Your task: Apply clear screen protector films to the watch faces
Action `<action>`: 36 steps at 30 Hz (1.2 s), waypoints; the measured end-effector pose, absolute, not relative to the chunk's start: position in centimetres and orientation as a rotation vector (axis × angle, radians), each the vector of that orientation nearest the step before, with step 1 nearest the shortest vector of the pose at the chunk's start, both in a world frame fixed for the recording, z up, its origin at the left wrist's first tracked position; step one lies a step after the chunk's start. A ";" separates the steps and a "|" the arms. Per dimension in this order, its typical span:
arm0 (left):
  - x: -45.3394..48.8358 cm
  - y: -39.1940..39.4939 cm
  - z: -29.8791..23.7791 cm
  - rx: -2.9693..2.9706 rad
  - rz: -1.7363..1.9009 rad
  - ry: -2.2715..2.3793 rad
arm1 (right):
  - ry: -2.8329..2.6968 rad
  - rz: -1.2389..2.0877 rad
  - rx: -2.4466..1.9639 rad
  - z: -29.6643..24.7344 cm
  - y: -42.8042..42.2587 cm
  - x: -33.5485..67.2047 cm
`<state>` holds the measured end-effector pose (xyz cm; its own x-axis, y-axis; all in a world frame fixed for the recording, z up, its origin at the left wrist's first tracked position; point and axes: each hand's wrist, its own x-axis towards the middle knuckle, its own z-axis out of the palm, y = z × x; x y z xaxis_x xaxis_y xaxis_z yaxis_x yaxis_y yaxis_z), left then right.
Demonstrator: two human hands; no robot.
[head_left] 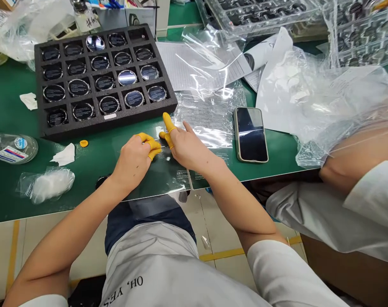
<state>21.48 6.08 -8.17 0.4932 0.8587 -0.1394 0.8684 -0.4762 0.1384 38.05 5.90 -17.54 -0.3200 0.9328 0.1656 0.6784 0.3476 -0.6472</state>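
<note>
My left hand, with yellow finger cots on its fingertips, is closed in a pinch low over a clear film sheet; whatever lies between its fingertips is too small to make out. Close beside it, my right hand also wears yellow cots. Its index finger points forward, fingers apart, and I see nothing held in it. Small white print shows on the film, which overhangs the table's front edge. Behind both hands sits a black foam tray, its square compartments mostly filled with round dark glass discs bearing white text.
A phone lies to the right, by crumpled plastic bags and papers. At left are a clear bottle, a bagged white wad and a loose yellow cot. Another person's arm is at far right.
</note>
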 end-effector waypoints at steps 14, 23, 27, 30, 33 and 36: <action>8.8 1.3 -1.2 1.618 0.200 2.032 | -2.112 0.868 -1.036 -13.0 2.1 30.7; 6.7 2.9 -4.0 1.540 0.128 1.769 | -2.213 0.928 -1.007 -14.3 0.2 25.7; 6.5 3.0 -4.0 1.568 0.058 1.759 | -2.211 0.942 -1.006 -14.4 0.2 25.9; 6.7 3.2 -3.9 1.591 0.027 1.742 | -2.201 0.936 -1.010 -14.4 0.1 25.8; 6.8 3.5 -3.8 1.628 -0.003 1.717 | -2.205 0.928 -1.017 -14.4 0.1 25.8; 6.6 4.0 -4.0 1.649 -0.022 1.681 | -2.231 0.932 -1.037 -14.4 0.1 25.8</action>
<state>6.57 4.05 -3.99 0.1306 0.8463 -0.5165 0.8596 0.1630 0.4843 25.81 0.08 -14.38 -0.5814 0.7991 0.1531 0.4526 0.4740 -0.7553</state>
